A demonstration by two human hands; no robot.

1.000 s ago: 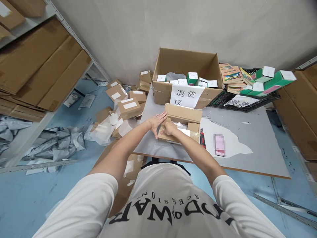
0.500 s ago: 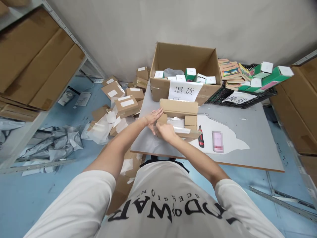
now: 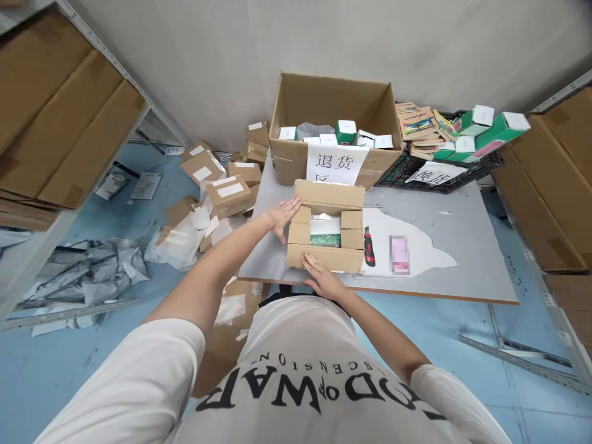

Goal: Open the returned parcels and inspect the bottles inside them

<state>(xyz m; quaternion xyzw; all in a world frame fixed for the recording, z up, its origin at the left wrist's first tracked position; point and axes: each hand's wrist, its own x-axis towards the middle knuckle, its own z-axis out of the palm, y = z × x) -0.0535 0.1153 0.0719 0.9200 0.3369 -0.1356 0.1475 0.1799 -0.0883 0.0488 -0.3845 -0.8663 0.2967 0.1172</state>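
A small cardboard box [image 3: 326,258] stands open on the grey table [image 3: 462,271], its flaps spread; white wrapping and something green [image 3: 325,239] show inside. My left hand [image 3: 282,217] lies flat against the box's left side, fingers straight. My right hand [image 3: 320,278] rests with spread fingers on the near flap at the table's front edge. A red and black utility knife [image 3: 367,245] lies just right of the box, on a white sheet [image 3: 416,250].
A big open carton [image 3: 330,108] with a paper sign and small white and green boxes stands behind. A black crate [image 3: 444,172] with books and green boxes sits at the back right. Parcels and plastic wrap litter the blue floor at left; shelving with flat cardboard stands beside.
My right hand has moved from the box's left corner back to the near flap, which now lies folded down toward me. The box's inside is now exposed. My left hand stays at the left side.
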